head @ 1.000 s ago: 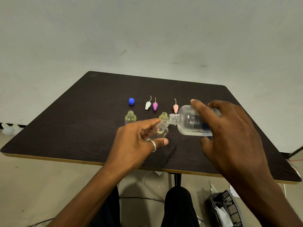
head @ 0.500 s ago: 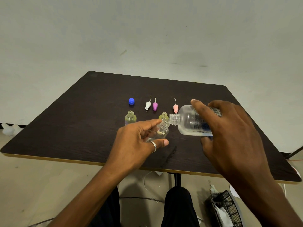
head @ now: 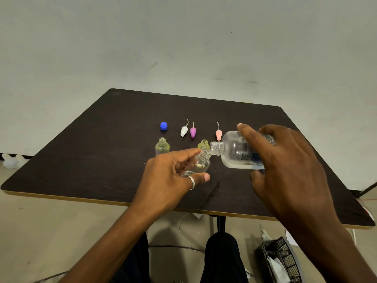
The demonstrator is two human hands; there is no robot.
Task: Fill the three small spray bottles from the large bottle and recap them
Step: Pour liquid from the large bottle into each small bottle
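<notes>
Now, above the table, your right hand wraps the tipped large bottle; likely light, squashy plastic, so hold mid-body. Your left hand cradles the small bottle neck-to-neck beneath: probably slippery, grip its belly.

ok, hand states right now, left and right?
Left hand: holding small bottle, tilted.
Right hand: holding large bottle, tipped, its mouth at the small bottle's.
</notes>
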